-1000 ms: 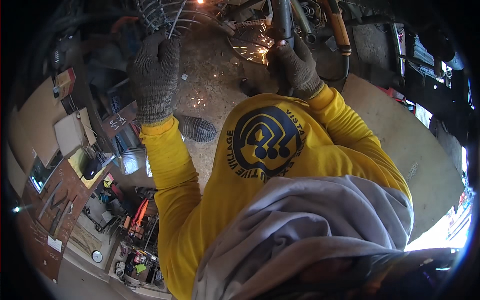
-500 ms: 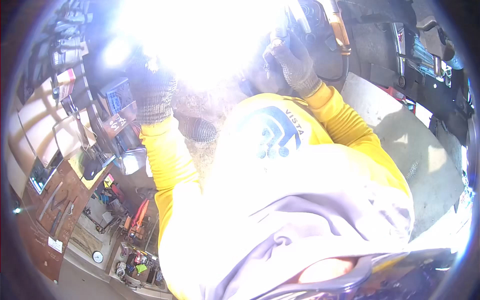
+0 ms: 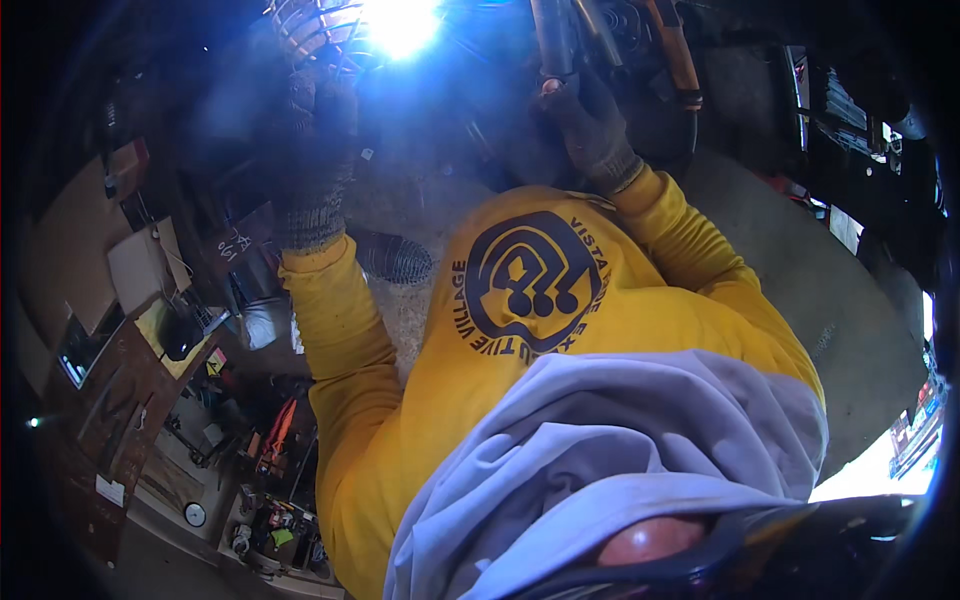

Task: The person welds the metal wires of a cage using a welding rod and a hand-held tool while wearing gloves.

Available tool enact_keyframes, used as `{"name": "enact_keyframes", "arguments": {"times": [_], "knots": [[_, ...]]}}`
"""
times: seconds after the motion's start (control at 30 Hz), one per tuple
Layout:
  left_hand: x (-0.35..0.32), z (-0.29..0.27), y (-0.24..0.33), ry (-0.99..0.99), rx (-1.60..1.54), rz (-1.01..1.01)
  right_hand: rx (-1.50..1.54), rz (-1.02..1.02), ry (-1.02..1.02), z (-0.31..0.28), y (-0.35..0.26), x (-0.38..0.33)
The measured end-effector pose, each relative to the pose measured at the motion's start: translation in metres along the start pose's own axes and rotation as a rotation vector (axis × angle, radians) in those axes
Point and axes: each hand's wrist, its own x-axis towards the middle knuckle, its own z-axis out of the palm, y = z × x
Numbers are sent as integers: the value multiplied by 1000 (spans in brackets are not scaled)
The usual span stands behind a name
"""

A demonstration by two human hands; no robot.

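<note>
At the top burns a blue-white welding arc (image 3: pixel 400 22), its glare leaving much around it dark. Just left of it, curved, ribbed metal strips (image 3: pixel 312 28) catch the light. My left hand (image 3: pixel 318 140), in a grey knitted glove, reaches up beneath these strips; its fingers are lost in shadow and smoke. Right of the arc, my right hand (image 3: pixel 598 130), also gloved, is closed about the lower end of a metal tube (image 3: pixel 552 40). Yellow sleeves cover both arms.
A boot (image 3: pixel 395 258) rests on the floor below my left hand. A brown board (image 3: pixel 100 450) with tools lies at the left, near an orange tool (image 3: pixel 280 430) and a round dial (image 3: pixel 195 514). A wooden-coloured handle (image 3: pixel 675 50) hangs beyond my right hand; a grey sheet (image 3: pixel 830 290) stands right.
The wide white glare has shrunk to a small blue-white arc, and the whole scene has darkened. The ribbed strips now show. My hands have hardly moved.
</note>
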Motion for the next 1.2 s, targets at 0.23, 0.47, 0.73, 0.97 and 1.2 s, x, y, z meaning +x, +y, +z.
{"name": "enact_keyframes", "arguments": {"times": [0.23,0.47,0.73,0.97,1.2], "knots": [[7,-10,33,-126,-105,-234,78,90,97,2,1,-6],[1,-8,23,-97,-151,-211,120,229,55,0,-10,-6],[0,-8,19,-119,-103,-221,94,241,10,-2,0,-5],[-1,-4,14,-117,-96,-166,90,221,7,-2,4,-4],[-16,4,-2,-132,-220,-147,156,101,-3,2,9,0]]}}
